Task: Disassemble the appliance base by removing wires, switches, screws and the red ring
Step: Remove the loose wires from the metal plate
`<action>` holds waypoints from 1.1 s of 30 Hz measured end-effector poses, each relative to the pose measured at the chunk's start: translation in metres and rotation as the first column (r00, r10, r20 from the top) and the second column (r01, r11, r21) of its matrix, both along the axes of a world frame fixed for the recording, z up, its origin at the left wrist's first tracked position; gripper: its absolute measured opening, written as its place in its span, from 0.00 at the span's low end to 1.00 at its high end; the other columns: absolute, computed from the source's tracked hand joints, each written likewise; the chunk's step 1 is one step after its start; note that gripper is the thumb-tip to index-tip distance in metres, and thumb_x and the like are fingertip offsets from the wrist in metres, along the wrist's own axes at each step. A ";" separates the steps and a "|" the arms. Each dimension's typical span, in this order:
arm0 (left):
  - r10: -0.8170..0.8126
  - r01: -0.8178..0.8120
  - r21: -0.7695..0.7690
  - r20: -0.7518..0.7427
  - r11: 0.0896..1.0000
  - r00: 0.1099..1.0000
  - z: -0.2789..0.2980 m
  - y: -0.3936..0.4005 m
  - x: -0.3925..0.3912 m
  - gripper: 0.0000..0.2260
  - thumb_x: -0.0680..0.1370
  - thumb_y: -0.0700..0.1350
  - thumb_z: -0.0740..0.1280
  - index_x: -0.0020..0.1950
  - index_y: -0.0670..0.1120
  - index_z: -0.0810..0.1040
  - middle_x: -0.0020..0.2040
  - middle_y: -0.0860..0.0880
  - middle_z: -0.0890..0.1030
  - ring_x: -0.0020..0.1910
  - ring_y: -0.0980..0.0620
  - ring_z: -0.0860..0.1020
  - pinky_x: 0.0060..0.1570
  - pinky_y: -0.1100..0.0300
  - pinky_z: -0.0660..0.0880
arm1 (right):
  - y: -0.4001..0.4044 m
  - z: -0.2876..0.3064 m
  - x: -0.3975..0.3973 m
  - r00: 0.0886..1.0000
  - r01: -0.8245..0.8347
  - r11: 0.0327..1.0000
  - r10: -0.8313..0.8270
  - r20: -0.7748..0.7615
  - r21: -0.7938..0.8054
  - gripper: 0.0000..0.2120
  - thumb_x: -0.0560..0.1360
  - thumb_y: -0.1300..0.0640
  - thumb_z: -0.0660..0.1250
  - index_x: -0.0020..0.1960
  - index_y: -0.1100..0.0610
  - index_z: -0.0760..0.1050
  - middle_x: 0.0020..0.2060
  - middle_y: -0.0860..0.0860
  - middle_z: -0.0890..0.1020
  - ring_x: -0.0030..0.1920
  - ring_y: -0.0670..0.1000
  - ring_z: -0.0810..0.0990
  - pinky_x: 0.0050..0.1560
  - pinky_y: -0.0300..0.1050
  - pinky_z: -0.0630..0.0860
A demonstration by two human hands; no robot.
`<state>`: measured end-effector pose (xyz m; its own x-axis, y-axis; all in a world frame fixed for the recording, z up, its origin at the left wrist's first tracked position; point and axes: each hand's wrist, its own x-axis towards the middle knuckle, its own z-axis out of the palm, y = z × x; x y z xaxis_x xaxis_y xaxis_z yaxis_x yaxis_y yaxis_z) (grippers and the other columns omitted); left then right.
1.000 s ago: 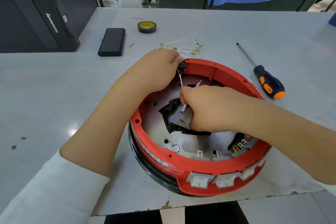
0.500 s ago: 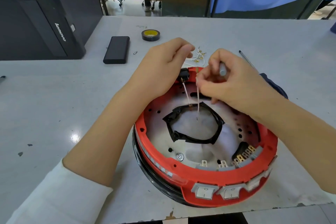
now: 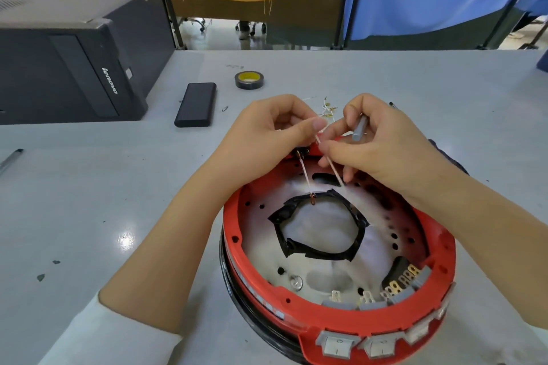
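The round appliance base lies upside down on the grey table, its red ring (image 3: pixel 341 326) around a metal plate with a black-taped opening (image 3: pixel 320 228). Grey rocker switches (image 3: pixel 336 345) sit along the near rim. My left hand (image 3: pixel 267 139) pinches the upper end of a thin white wire (image 3: pixel 336 173) above the far rim. My right hand (image 3: pixel 379 145) pinches the same wire lower down and holds a small grey cylinder (image 3: pixel 358 129) on its end. A second wire (image 3: pixel 307 176) runs from a black part (image 3: pixel 299 152) on the far rim down to the taped opening.
Removed wires with brass terminals (image 3: pixel 326 108) lie behind my hands. A black tape roll (image 3: pixel 249 79), a black power bank (image 3: pixel 196 104) and a black computer case (image 3: pixel 65 68) stand at the left back. A screwdriver shaft tip (image 3: pixel 393 104) shows behind my right hand. A pen (image 3: pixel 10 158) lies at the left edge.
Both hands rose from inside the base to above its far rim, lifting the wire and grey cylinder. My left hand left the black rim part and now pinches the wire.
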<state>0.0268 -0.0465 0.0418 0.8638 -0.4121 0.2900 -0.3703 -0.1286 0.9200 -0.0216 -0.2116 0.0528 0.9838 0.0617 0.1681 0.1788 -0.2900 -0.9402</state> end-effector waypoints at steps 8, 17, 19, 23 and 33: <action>0.175 -0.173 -0.037 0.052 0.984 0.983 -0.004 0.002 0.005 0.04 0.76 0.47 0.69 0.41 0.50 0.79 0.35 0.53 0.82 0.39 0.57 0.81 0.51 0.56 0.78 | -0.019 0.012 0.001 0.997 0.056 0.951 -0.069 -0.031 -0.303 0.14 0.71 0.65 0.73 0.41 0.54 0.69 0.36 0.52 0.85 0.36 0.48 0.84 0.32 0.39 0.78; 0.281 -0.380 0.573 0.256 0.726 0.925 -0.015 -0.001 0.007 0.11 0.80 0.55 0.58 0.49 0.52 0.78 0.45 0.53 0.81 0.48 0.50 0.78 0.47 0.54 0.74 | -0.050 0.012 0.095 0.987 0.155 0.818 -0.158 0.042 -0.553 0.16 0.70 0.62 0.74 0.39 0.52 0.67 0.40 0.53 0.84 0.34 0.43 0.78 0.33 0.40 0.73; 0.264 -0.380 0.594 0.275 0.709 0.924 -0.014 0.000 0.007 0.11 0.79 0.55 0.58 0.49 0.53 0.78 0.46 0.53 0.81 0.48 0.50 0.78 0.47 0.53 0.74 | -0.049 -0.004 0.121 0.992 0.104 0.761 -0.125 0.012 -0.641 0.15 0.70 0.62 0.74 0.38 0.52 0.68 0.41 0.52 0.81 0.34 0.44 0.75 0.33 0.39 0.70; 0.262 -0.381 0.595 0.279 0.708 0.924 -0.015 0.001 0.007 0.10 0.80 0.54 0.58 0.48 0.55 0.77 0.44 0.54 0.80 0.45 0.51 0.77 0.41 0.56 0.71 | -0.039 -0.032 0.155 0.999 0.041 0.687 -0.036 0.022 -0.726 0.13 0.69 0.63 0.73 0.41 0.52 0.69 0.34 0.44 0.74 0.34 0.43 0.71 0.32 0.38 0.65; 0.238 -0.346 0.579 0.256 0.738 0.937 -0.015 -0.001 0.009 0.09 0.80 0.52 0.59 0.46 0.55 0.78 0.35 0.57 0.76 0.36 0.58 0.73 0.34 0.67 0.65 | -0.029 -0.021 0.134 0.996 0.082 0.861 -0.059 0.062 -0.502 0.13 0.77 0.45 0.65 0.43 0.53 0.69 0.37 0.46 0.81 0.38 0.45 0.78 0.36 0.39 0.69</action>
<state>0.0358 -0.0470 0.0272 0.9369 -0.2816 0.2071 -0.3495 -0.7636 0.5429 0.1127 -0.2409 0.0319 0.9813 0.0797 0.1752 0.1766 -0.7351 -0.6546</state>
